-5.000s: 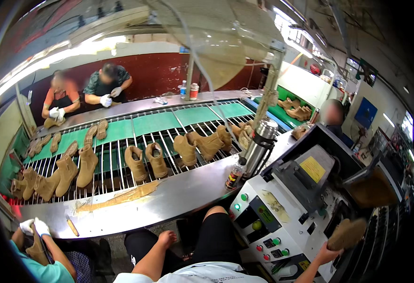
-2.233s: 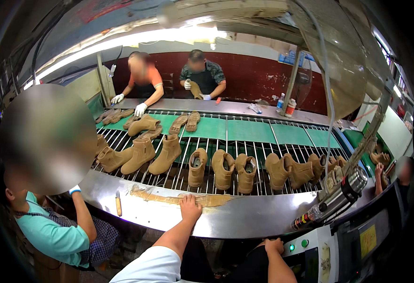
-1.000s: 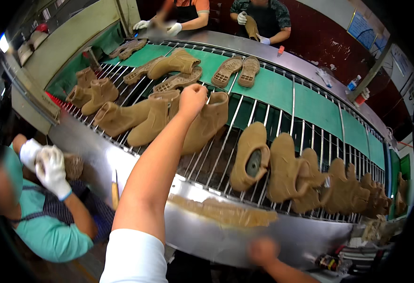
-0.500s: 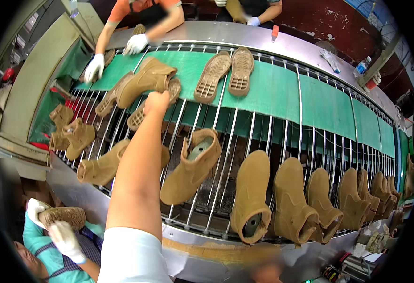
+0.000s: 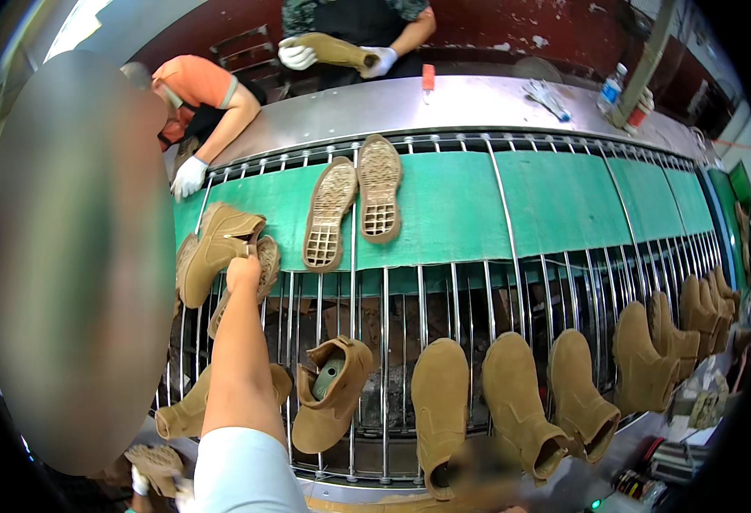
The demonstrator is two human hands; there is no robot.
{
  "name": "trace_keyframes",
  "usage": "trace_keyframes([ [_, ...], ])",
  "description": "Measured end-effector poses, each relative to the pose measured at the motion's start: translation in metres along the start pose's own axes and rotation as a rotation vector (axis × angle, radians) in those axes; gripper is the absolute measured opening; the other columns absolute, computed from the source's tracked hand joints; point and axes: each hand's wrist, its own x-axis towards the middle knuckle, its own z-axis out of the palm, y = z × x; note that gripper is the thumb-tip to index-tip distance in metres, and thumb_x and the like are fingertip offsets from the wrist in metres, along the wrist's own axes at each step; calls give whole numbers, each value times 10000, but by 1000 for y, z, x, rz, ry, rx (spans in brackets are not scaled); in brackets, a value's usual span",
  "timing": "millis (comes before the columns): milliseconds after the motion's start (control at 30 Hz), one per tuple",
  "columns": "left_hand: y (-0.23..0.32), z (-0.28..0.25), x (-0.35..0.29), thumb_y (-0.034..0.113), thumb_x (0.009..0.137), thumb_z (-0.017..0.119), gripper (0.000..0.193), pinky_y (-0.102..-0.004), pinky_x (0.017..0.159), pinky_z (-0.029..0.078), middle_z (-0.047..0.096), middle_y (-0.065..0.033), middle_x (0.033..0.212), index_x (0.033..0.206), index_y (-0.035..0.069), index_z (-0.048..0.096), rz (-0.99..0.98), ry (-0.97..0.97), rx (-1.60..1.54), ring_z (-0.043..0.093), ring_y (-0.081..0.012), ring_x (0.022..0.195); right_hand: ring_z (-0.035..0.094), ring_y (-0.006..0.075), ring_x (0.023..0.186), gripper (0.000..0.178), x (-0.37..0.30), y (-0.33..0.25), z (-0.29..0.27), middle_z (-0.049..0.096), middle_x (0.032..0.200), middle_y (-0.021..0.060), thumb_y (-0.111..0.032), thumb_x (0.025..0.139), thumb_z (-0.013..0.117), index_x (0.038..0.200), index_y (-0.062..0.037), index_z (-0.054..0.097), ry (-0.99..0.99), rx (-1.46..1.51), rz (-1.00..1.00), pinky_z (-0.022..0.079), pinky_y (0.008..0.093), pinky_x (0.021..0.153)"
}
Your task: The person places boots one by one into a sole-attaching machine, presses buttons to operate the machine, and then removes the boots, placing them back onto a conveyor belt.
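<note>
My left hand (image 5: 243, 272) is closed on the top edge of a tan ankle boot (image 5: 211, 256), which it holds tilted over the left part of the rack. Close beside and partly behind this boot lie two tan soles, one of them a lugged sole (image 5: 267, 263) right by my fingers. Another boot (image 5: 189, 409) lies on the bars, partly covered by my forearm. To the right of my arm a boot (image 5: 332, 398) has its opening facing up, with a green form inside. My right hand is out of view.
A pair of soles (image 5: 341, 209) lies on the green sheet (image 5: 452, 205) across metal bars. Several boots (image 5: 521, 393) line the near right side. Across the rack are two workers, one with a gloved hand (image 5: 191, 177), one holding a boot piece (image 5: 334, 50). A large blurred shape (image 5: 76, 256) covers the left.
My view has shifted, so the rack sits lower in it. The boot stays in my left hand over the soles. A large blurred shape has come in at left.
</note>
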Motion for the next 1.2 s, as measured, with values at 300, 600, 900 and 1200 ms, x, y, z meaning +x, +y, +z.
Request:
trace_keyframes([
  [300,-61,-130,20,257,870,525,323,-314,388,339,485,-11,529,652,29,592,51,142,-1055,419,-151,391,471,195,440,187,-13,20,36,451,506,1,-267,629,689,558,-209,526,347,-229,-117,354,342,445],
  [600,-115,-269,-225,243,870,516,151,-272,597,464,478,32,616,855,100,563,779,-288,-1473,442,-70,493,510,282,585,115,20,-37,6,526,665,93,-51,646,642,669,-83,533,618,68,355,403,383,532],
  [900,-160,-212,-551,229,848,577,236,-334,574,471,618,-65,725,913,3,555,863,-817,-1870,588,-205,600,630,240,804,419,-74,-89,45,629,975,138,-293,920,547,1235,-20,494,99,1782,329,521,333,725],
  [1200,-216,-199,-790,100,792,557,249,-343,458,328,468,-97,511,586,-37,530,1340,-1781,-649,436,-249,453,426,306,1260,716,-268,-124,116,377,1411,172,-524,917,419,1421,-35,281,-411,2632,-42,357,460,1022],
])
